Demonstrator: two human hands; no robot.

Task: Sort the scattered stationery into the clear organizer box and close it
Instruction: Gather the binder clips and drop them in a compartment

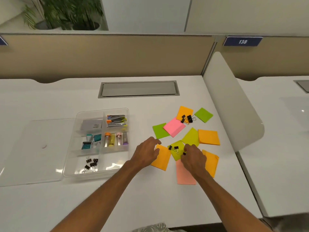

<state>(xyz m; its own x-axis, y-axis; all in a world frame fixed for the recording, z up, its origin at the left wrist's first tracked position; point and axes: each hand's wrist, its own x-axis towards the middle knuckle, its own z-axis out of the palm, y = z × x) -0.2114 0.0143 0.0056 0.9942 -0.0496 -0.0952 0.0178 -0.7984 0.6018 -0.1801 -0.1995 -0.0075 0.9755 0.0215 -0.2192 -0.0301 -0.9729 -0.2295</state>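
Note:
The clear organizer box (pixel 71 158) lies open on the white desk, holding staplers, staple boxes, small tubes and several black binder clips (pixel 91 164) in its front left compartment. Its lid (pixel 31 151) lies flat to the left. To the right, sticky-note pads in orange, green, pink and yellow (pixel 209 137) lie scattered. Two binder clips (pixel 173 148) rest on a yellow-green pad, and more clips (pixel 187 118) sit on the far orange pad. My left hand (pixel 147 152) hovers with fingers spread over an orange pad. My right hand (pixel 194 157) pinches a black binder clip (pixel 184 153).
A grey cable hatch (pixel 138 88) is set into the desk behind the box. A white curved divider (pixel 234 104) bounds the desk on the right, and a beige partition stands at the back. Potted plants sit beyond it at the top left.

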